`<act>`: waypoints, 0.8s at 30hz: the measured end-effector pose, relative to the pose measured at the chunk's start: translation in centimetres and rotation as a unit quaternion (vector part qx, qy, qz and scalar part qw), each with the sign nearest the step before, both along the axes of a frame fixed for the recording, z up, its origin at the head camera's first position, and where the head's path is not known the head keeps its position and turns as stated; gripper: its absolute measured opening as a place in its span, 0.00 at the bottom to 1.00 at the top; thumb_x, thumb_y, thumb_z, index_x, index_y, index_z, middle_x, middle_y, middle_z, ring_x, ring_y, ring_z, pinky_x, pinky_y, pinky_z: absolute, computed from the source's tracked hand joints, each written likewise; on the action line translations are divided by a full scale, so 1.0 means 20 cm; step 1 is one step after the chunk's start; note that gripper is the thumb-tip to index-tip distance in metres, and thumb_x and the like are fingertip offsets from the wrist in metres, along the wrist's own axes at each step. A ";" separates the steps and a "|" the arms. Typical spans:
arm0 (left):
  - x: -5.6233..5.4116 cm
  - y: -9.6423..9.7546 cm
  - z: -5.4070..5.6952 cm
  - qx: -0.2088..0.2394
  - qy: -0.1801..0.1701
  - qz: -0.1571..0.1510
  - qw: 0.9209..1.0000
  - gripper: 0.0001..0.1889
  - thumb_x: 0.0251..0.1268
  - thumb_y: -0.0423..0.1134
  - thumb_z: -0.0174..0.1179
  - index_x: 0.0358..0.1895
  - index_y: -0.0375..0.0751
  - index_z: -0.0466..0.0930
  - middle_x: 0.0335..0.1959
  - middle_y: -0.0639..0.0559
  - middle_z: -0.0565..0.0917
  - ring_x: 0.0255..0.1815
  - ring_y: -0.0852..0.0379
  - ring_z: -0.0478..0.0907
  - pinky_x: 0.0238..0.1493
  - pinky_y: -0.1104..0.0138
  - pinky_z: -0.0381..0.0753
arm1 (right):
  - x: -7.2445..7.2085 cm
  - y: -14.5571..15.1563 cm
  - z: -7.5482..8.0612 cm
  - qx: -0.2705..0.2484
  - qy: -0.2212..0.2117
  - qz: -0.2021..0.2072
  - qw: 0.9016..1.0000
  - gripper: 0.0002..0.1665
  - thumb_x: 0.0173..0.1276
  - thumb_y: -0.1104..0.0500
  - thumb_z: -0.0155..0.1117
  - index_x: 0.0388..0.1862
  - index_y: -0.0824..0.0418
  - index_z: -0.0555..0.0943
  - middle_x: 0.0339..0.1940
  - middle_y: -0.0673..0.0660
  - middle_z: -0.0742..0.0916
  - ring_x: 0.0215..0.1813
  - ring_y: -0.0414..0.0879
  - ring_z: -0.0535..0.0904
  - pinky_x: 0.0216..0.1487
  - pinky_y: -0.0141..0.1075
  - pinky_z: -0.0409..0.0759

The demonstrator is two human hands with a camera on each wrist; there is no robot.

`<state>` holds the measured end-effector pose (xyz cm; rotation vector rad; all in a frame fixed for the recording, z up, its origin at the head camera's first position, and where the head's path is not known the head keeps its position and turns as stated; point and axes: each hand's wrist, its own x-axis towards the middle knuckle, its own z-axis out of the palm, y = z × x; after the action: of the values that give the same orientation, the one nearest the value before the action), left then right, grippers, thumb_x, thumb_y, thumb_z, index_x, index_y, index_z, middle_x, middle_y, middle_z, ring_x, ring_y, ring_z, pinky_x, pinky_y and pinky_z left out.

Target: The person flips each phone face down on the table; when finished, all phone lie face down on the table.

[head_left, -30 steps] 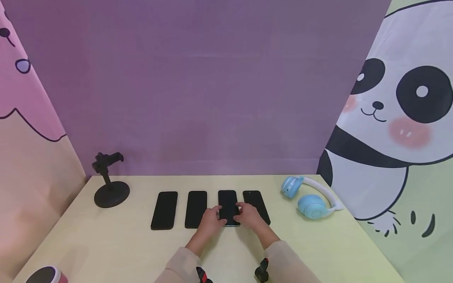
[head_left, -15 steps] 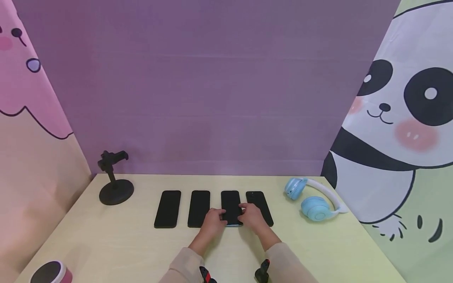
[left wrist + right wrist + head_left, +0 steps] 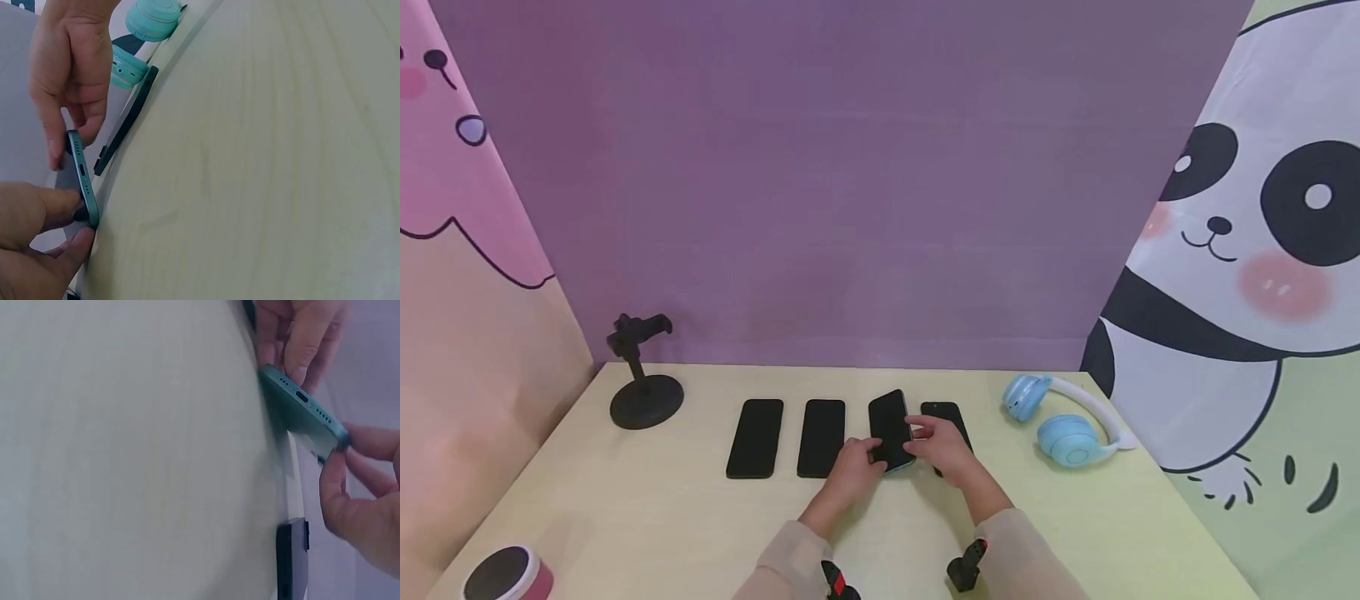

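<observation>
Both hands hold a smartphone with a dark screen, third from the left in a row of several phones. My left hand pinches its left edge; my right hand pinches its right edge. The phone is tilted, its right side lifted off the table. In the right wrist view, the bottom edge looks teal and shows a charging port. Beyond my right hand lies another phone, partly hidden by that hand. To the left lie two more dark phones, a nearer one and a farther one.
A black phone stand with a round base is at the back left of the table. Blue and white headphones lie at the back right. A round pink-and-white object with a dark top sits at the front left.
The held phone lay flat between the hands earlier; now it is raised on its right side and turned slightly. My right hand has risen with it. The other phones stay put.
</observation>
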<state>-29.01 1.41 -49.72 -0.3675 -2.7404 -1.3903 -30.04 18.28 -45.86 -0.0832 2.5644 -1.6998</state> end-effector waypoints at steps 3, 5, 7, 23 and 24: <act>-0.01 0.01 0.00 0.008 -0.004 -0.007 1.000 0.20 0.63 0.33 0.64 0.57 0.28 0.78 0.33 0.48 0.71 0.34 0.53 0.68 0.37 0.60 0.72 | -0.02 0.02 -0.01 -0.031 -0.004 0.008 0.999 0.27 0.62 0.74 0.66 0.61 0.69 0.76 0.42 0.63 0.79 0.41 0.49 0.76 0.41 0.36 0.79; -0.01 0.01 0.01 0.017 -0.010 -0.010 1.000 0.21 0.64 0.35 0.64 0.59 0.30 0.78 0.33 0.48 0.71 0.34 0.54 0.68 0.37 0.60 0.72 | -0.03 0.03 -0.01 -0.048 -0.009 0.017 0.999 0.28 0.63 0.73 0.66 0.63 0.69 0.75 0.42 0.62 0.78 0.41 0.49 0.76 0.41 0.36 0.79; -0.01 0.01 0.01 0.024 -0.017 -0.015 0.999 0.22 0.66 0.38 0.63 0.61 0.32 0.77 0.34 0.48 0.71 0.35 0.54 0.68 0.37 0.61 0.71 | -0.03 0.04 -0.01 -0.071 -0.021 0.033 0.997 0.29 0.65 0.72 0.64 0.66 0.69 0.72 0.43 0.63 0.78 0.41 0.49 0.76 0.43 0.36 0.79; -0.06 0.01 0.01 0.181 -0.061 -0.087 0.978 0.26 0.74 0.42 0.56 0.72 0.42 0.66 0.54 0.40 0.77 0.56 0.43 0.76 0.49 0.58 0.80 | -0.03 0.09 0.01 -0.198 -0.067 0.189 0.959 0.35 0.73 0.72 0.52 0.76 0.71 0.54 0.56 0.70 0.70 0.49 0.45 0.78 0.57 0.41 0.76; -0.05 0.01 0.01 0.191 -0.066 -0.086 0.976 0.26 0.74 0.41 0.55 0.72 0.43 0.65 0.54 0.40 0.77 0.57 0.43 0.76 0.49 0.58 0.80 | -0.03 0.09 0.01 -0.197 -0.068 0.187 0.960 0.35 0.72 0.72 0.52 0.76 0.70 0.55 0.56 0.70 0.70 0.49 0.45 0.77 0.57 0.41 0.76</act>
<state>-30.00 1.60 -49.56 -0.5130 -2.5007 -2.0047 -30.71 19.99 -45.75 -0.4241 1.9250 -1.9446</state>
